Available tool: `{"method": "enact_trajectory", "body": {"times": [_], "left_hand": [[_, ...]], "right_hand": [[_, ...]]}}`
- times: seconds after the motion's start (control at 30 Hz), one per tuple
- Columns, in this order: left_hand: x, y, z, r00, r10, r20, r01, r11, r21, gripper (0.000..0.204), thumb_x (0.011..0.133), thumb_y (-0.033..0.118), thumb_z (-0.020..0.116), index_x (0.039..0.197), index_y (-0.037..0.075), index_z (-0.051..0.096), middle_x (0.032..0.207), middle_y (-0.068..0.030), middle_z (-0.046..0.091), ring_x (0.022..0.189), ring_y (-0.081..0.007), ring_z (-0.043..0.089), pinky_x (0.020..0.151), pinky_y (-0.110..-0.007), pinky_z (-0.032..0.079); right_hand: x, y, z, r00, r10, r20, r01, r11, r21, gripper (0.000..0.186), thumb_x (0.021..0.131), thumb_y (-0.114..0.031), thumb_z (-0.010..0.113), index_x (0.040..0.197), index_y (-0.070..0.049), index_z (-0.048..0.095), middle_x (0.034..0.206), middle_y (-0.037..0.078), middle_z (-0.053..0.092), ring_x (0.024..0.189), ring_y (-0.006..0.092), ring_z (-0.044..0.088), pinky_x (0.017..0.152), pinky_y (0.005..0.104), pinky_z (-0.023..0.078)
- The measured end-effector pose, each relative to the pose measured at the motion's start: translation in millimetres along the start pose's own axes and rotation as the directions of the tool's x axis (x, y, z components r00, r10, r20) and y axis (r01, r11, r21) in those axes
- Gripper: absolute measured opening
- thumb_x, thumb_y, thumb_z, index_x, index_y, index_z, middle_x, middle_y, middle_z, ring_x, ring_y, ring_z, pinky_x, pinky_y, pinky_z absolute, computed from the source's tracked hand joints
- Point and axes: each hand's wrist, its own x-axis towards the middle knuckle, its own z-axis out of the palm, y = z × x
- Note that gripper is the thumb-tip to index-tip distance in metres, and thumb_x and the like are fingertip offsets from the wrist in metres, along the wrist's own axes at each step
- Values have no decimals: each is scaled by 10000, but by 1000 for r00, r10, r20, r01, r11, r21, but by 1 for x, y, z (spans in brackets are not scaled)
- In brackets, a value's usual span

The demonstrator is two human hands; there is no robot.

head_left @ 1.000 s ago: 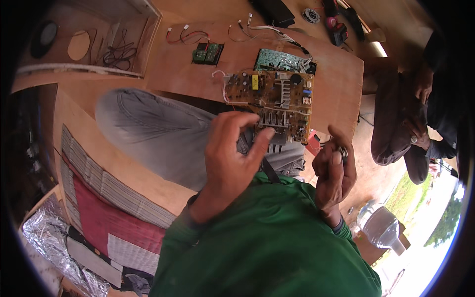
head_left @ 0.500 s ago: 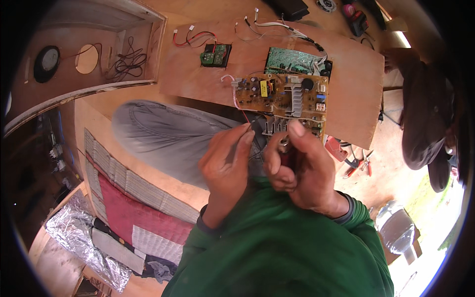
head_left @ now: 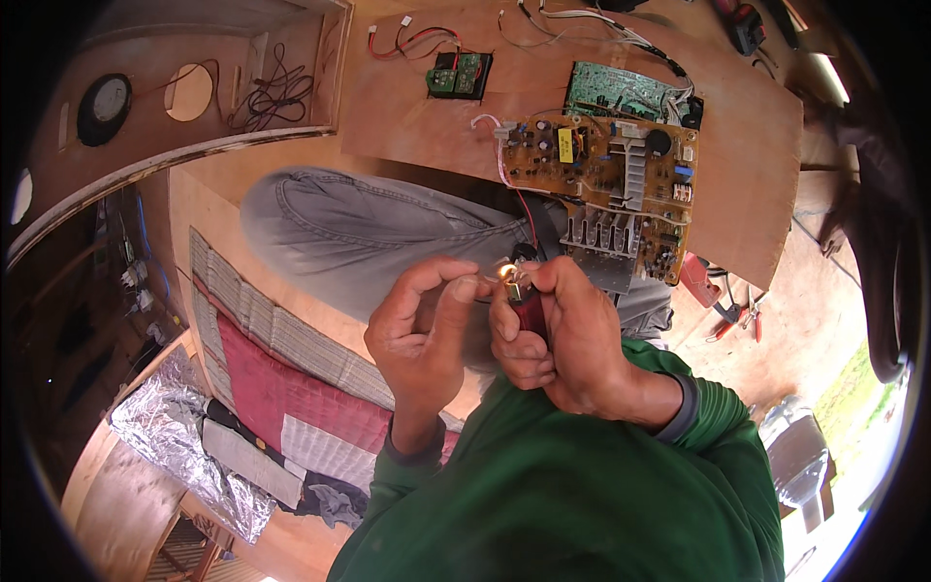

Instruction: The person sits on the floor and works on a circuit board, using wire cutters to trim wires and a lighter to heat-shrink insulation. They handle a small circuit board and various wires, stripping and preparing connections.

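Observation:
My right hand (head_left: 592, 344) grips a dark red lighter (head_left: 527, 315) with a small flame (head_left: 506, 272) at its top. My left hand (head_left: 417, 344) pinches something thin, apparently a wire end, just left of the flame. A red wire (head_left: 527, 213) hangs from the brown circuit board (head_left: 533, 155) down behind the lighter. That board has heatsinks and components and rests at the edge of a wooden panel (head_left: 747, 194). Behind it sits a green circuit board (head_left: 606, 87), and a smaller board (head_left: 456, 76) with red and black leads lies farther left.
A wooden speaker box (head_left: 145, 53) with cable is upper left. Below it are a patterned mat (head_left: 252, 369) and crumpled foil (head_left: 165, 436). Pliers (head_left: 737, 320) lie on the floor at right, near a plastic jug (head_left: 795, 446). Another person's hand (head_left: 832, 231) shows at far right.
The lighter now shows a flame. My left hand has gone from spread fingers to a pinch, and my right hand has moved leftward and turned, bringing the lighter beside it.

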Motion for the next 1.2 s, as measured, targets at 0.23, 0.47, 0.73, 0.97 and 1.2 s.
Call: {"method": "enact_trajectory", "body": {"times": [0.23,0.47,0.73,0.97,1.2], "left_hand": [[-2,-4,-1,1000,10,22,-10,1000,-9,136,1021,-20,700,1150,-59,708,997,-121,773,965,-159,751,864,-267,571],[-3,-15,-5,999,37,11,-37,999,21,117,986,-30,741,1100,-56,746,1030,-111,755,937,-138,724,825,-265,554],[-2,-16,-6,1000,-1,20,0,998,57,123,976,-7,759,1094,-40,756,1013,-102,758,910,-133,706,816,-273,542],[0,-16,-6,1000,18,19,-20,993,115,105,977,-9,755,1079,-35,756,990,-91,762,892,-125,701,810,-270,538],[0,-17,-6,1000,-9,26,7,999,52,99,979,-13,750,1077,-30,758,987,-86,760,902,-125,702,816,-269,536]], "right_hand": [[2,2,-2,1000,1,6,-1,1000,-17,475,1029,-421,309,798,-75,539,579,-11,355,467,113,250,434,291,213],[3,2,-3,1000,11,-27,-13,999,-51,480,1030,-427,300,807,-80,545,584,-16,351,473,112,245,442,288,219],[3,1,-4,999,23,-29,-25,998,-61,477,1028,-430,303,823,-78,552,585,-17,353,472,115,248,442,288,223],[3,-1,-3,998,59,-33,-60,998,-35,488,1040,-435,302,835,-71,555,585,-16,356,456,111,246,430,285,217],[2,-1,-2,998,53,-31,-54,998,-36,491,1048,-434,297,841,-70,553,586,-17,352,455,110,243,428,285,216]]}}
